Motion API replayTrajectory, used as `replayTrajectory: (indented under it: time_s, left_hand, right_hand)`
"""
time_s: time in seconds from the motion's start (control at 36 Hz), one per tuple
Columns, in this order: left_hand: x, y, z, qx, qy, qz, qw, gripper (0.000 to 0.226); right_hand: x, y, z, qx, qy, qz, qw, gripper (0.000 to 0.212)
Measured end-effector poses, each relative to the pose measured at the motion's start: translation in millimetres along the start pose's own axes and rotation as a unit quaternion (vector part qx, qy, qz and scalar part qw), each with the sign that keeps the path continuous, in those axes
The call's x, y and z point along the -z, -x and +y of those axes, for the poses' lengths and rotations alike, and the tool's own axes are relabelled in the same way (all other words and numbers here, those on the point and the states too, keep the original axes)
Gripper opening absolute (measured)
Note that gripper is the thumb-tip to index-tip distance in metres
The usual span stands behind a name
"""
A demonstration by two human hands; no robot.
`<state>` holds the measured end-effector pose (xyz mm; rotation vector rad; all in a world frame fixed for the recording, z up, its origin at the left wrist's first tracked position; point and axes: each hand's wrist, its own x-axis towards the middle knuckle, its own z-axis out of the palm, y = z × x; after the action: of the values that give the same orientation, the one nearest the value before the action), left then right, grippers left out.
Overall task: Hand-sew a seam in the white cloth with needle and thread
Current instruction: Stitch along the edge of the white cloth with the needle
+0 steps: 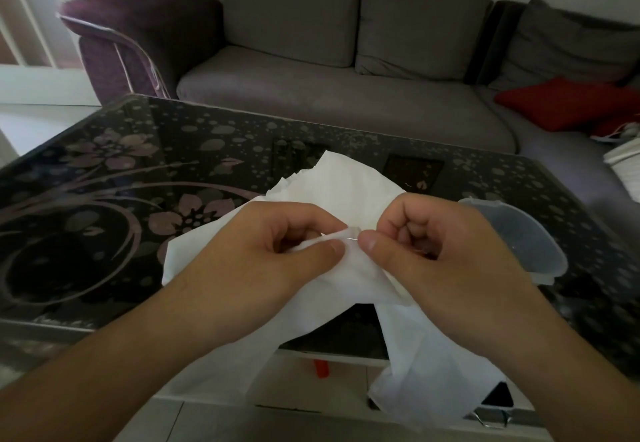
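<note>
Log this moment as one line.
left hand: pinches white cloth fold | right hand: pinches cloth, thin metal needle between thumbs | dark floral glass table beneath

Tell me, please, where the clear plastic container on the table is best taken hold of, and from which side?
Probably by the near rim of the clear plastic container, coming from the right side. It lies open and shallow at the table's right edge, its thin lip exposed, so a pinch grip fits; the right hand is nearest.
</note>
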<state>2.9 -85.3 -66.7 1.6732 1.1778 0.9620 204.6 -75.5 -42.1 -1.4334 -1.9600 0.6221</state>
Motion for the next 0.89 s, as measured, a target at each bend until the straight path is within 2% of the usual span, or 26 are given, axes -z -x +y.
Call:
replayTrajectory:
  time_s: [0.11, 0.36, 0.53, 0.67, 0.89]
  left_hand:
    - [-0.5, -0.2, 0.0, 0.003, -0.006, 0.01, 1.0, 0.017]
    - [-0.9, 0.2, 0.2, 0.007, -0.015, 0.01, 1.0, 0.017]
    - [-0.1, 0.4, 1.0, 0.007, -0.004, 0.012, 1.0, 0.017]
    - [-0.3, 1.0, 0.2, 0.004, -0.003, 0.008, 1.0, 0.018]
    - [0.0, 0.0, 0.6, -0.004, 0.001, -0.005, 1.0, 0.019]
  right_hand:
    - [7.8, -1.6, -0.4, -0.032, -0.102, -0.028, 0.994, 0.023]
    - [7.4, -5.5, -2.0, -0.097, -0.239, -0.064, 0.964, 0.025]
    - [3.6, -3.3, -1.5, -0.068, -0.149, -0.041, 0.986, 0.023]
    - [1.9, -0.3, -4.1, -0.042, -0.107, -0.04, 0.993, 0.023]
    - [-5.1, -0.5, -2.0, -0.03, -0.044, 0.008, 0.999, 0.02]
